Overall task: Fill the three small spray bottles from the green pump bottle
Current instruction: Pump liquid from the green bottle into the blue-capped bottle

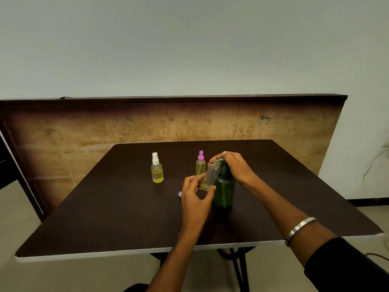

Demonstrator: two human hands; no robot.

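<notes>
The green pump bottle (224, 189) is seen standing upright on the dark worktop (105, 207), a little to the 3 o'clock side of its middle. Its pump head is covered by the right hand (234, 165), whose fingers are curled over the top with the spout showing beneath them. An uncapped clear bottle (210, 176) is pinched near its base between the thumb and fingers of the left hand (195, 196); it is held tilted, its open neck brought up against the spout, its body touching the pump bottle's 9 o'clock side. A little yellowish liquid is seen in its bottom.

Two capped spray bottles are left standing upright toward 12 o'clock. The white-capped bottle (156, 168) is placed well apart at about 10 o'clock from the hands and is filled roughly halfway with yellow liquid. The pink-capped bottle (200, 163) is set just beyond the left hand's fingers, also holding yellow liquid. A small bluish object (179, 194) is partly hidden at the left hand's 9 o'clock edge; what it is cannot be told.

A metal bangle (300, 229) is worn on the right forearm.
</notes>
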